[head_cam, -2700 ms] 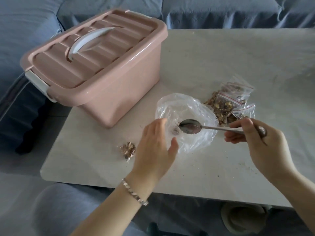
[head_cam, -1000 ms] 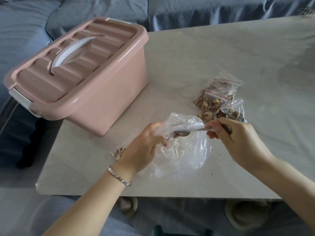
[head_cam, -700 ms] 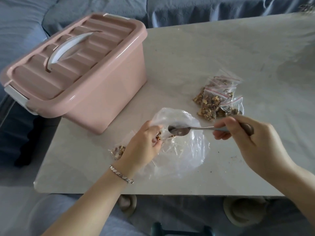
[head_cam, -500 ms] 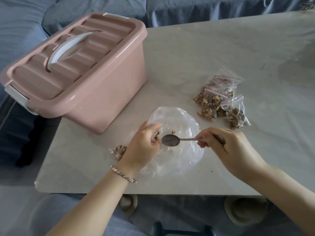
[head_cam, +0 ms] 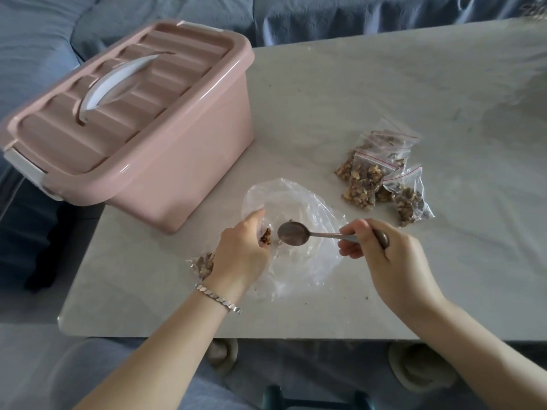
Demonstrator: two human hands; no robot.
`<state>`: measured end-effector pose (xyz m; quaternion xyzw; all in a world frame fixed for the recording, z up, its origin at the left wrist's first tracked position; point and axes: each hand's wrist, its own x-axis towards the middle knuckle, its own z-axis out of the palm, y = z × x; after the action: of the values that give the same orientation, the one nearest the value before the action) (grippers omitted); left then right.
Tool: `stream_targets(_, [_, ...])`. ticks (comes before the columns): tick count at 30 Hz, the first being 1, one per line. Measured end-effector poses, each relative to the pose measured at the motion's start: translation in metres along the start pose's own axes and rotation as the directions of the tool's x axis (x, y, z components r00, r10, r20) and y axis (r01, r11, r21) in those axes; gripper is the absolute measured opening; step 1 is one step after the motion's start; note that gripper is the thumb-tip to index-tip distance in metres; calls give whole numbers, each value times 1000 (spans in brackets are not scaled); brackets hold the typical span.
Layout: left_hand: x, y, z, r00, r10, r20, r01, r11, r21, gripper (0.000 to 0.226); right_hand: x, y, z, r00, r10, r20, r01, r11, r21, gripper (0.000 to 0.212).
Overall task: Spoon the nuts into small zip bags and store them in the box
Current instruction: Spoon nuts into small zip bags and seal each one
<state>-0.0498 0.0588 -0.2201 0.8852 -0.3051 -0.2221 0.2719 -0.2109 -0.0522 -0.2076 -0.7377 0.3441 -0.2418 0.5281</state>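
A large clear plastic bag (head_cam: 305, 261) lies flat on the table, nearly emptied. My left hand (head_cam: 242, 253) grips its left edge, fingers curled, with a small clump of nuts (head_cam: 265, 236) at the fingertips. My right hand (head_cam: 384, 255) holds a metal spoon (head_cam: 293, 233) by the handle; its bowl looks empty and hovers over the bag, close to the nuts. A small zip bag with some nuts (head_cam: 202, 263) lies by my left wrist, partly hidden. Three filled zip bags (head_cam: 381, 176) lie in a heap to the right. The pink box (head_cam: 133, 113) stands at the left, lid closed.
The pale table (head_cam: 355, 84) has crumbs scattered near my right hand. Its front edge runs just below my wrists. A blue sofa (head_cam: 325, 13) runs behind and to the left of the table. The box has a white handle (head_cam: 115, 81) on top.
The bunched-up large bag has come down and spread flat on the table. The spoon has dropped lower over the bag, and my right hand has moved slightly left.
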Motion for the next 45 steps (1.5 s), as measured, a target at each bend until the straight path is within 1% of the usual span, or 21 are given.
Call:
stream_targets(2, [2,0,2,1000,-16,0,16,1000,-1,57,-2,2,7,999,38,-9,-37,999,11,25])
stream_targets(6, [8,0,6,1000,-17,-24,14,993,-115,64,-6,2,12,996,85,7,-85,996,19,24])
stream_targets(9, [9,3,7,996,47,-81,-58,990,-131,61,-7,4,11,991,134,-14,-133,990,46,26])
stream_targets(11, [8,6,7,991,103,-86,-113,986,-121,60,-6,7,9,978,205,-32,-200,974,105,28])
stream_targets(13, [7,8,8,988,140,-64,-145,985,-95,61,-3,9,7,950,309,-39,-295,933,204,29])
stream_targets(16, [7,8,9,987,159,-36,-161,984,-76,63,-1,11,4,895,445,-17,-410,838,360,31])
stream_targets(18, [8,7,7,989,145,-25,-146,986,-75,58,-2,12,2,867,499,10,-458,788,411,32])
stream_targets(20, [9,5,6,993,110,-41,-113,991,-72,47,-3,13,1,850,525,33,-487,762,426,33])
stream_targets(23, [10,3,5,995,67,-73,-75,991,-109,35,-3,15,3,847,532,26,-489,758,431,33])
stream_targets(26, [11,5,6,997,-14,-70,-5,962,-272,27,-3,16,5,847,532,12,-484,761,432,33])
stream_targets(27, [11,5,6,997,-42,-66,20,953,-302,25,-3,16,5,846,533,13,-485,760,432,33])
stream_targets(29, [11,4,5,996,-49,-80,22,953,-302,25,-3,16,4,845,534,26,-490,752,441,33])
stream_targets(32, [10,0,3,996,-6,-91,-14,975,-223,27,-3,14,0,852,522,37,-473,737,482,33])
stream_targets(35, [10,-7,2,992,37,-117,-45,997,-69,34,-1,10,-7,892,451,-41,-380,794,474,33])
stream_targets(37, [11,-10,4,993,46,-105,-49,998,-28,40,3,8,-8,917,390,-86,-320,846,426,32])
stream_targets(40, [12,-8,5,996,17,-92,-26,995,-92,41,9,6,-2,936,340,-95,-283,883,375,31])
stream_targets(45, [18,-8,6,987,-76,-145,31,957,-289,35,12,13,13,969,219,-118,-191,958,216,31])
